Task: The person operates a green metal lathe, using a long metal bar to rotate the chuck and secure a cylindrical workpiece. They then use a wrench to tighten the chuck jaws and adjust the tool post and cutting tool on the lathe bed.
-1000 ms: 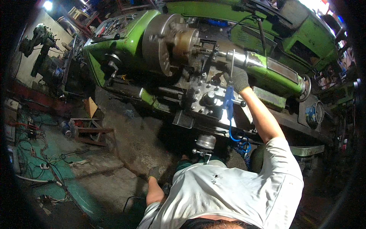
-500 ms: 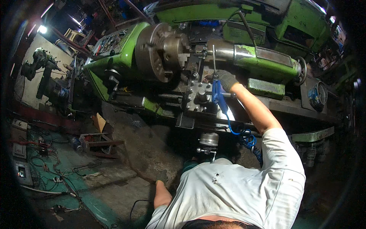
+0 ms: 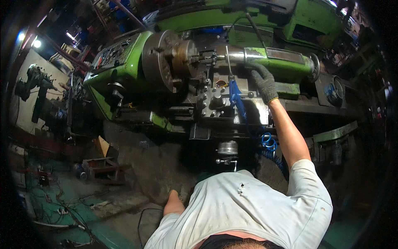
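Note:
My right hand (image 3: 264, 83), in a grey knit glove, reaches over the lathe with its fingers stretched out and apart. Its fingertips are at the near side of the green tailstock (image 3: 280, 62); whether they touch it I cannot tell. Left of the hand, a blue air blow gun (image 3: 235, 95) rests on the tool post (image 3: 217, 101), its thin nozzle directed away from me. A coiled blue hose (image 3: 268, 142) hangs below. My left elbow shows beside my shirt, but the left hand is out of sight.
The large round chuck (image 3: 161, 61) is at the lathe's left end, on the green headstock (image 3: 128, 62). A handwheel (image 3: 315, 66) is at the tailstock's right end. Near my body, a cross-slide crank (image 3: 227, 159) sticks out. Cables (image 3: 62, 199) lie on the floor at left.
My right hand has moved from behind the blow gun rightward to the tailstock, fingers now extended. The blow gun stays on the tool post. The whole view has shifted slightly.

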`<state>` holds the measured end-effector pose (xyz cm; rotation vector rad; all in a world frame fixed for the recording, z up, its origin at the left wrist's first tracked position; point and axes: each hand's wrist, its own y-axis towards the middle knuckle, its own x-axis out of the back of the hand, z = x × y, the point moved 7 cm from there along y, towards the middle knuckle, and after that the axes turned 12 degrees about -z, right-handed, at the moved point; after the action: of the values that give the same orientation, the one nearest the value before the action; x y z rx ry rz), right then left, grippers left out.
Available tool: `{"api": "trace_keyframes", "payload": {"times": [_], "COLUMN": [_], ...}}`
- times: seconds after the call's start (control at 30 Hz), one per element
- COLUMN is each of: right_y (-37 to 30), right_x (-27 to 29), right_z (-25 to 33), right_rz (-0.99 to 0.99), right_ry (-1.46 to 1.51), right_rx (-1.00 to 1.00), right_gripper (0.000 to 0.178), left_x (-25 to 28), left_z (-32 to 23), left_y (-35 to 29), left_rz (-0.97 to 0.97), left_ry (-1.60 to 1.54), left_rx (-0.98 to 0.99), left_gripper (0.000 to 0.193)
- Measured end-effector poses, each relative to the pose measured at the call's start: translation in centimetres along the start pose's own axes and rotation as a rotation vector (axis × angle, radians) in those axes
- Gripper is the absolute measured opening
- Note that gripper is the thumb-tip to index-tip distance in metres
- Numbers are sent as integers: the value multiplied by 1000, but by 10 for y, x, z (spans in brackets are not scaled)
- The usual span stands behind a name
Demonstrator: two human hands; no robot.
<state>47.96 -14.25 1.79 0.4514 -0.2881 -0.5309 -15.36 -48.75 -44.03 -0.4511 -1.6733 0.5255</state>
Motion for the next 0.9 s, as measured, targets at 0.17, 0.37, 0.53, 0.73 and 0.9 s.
{"api": "trace_keyframes", "payload": {"times": [0.17,0.37,0.53,0.73,0.9], "right_y": [-4,-13,-15,-18,-18], "right_x": [-10,-25,-27,-24,-24], "right_z": [26,6,18,28,29], "right_rz": [-137,-49,-12,-84,-81], "right_ry": [-207,-714,-963,-1059,-1123], "right_rx": [78,-95,-259,-340,-436], "right_gripper": [32,28,33,36,34], "left_x": [52,188,90,70,75], "left_z": [0,-51,31,57,53], "left_y": [84,73,130,127,121], "left_rz": [-85,-248,-85,132,130], "left_ry": [-18,-543,-210,-45,-75], "left_rx": [-145,96,47,-49,-67], "left_gripper": [44,50,60,58,43]}}
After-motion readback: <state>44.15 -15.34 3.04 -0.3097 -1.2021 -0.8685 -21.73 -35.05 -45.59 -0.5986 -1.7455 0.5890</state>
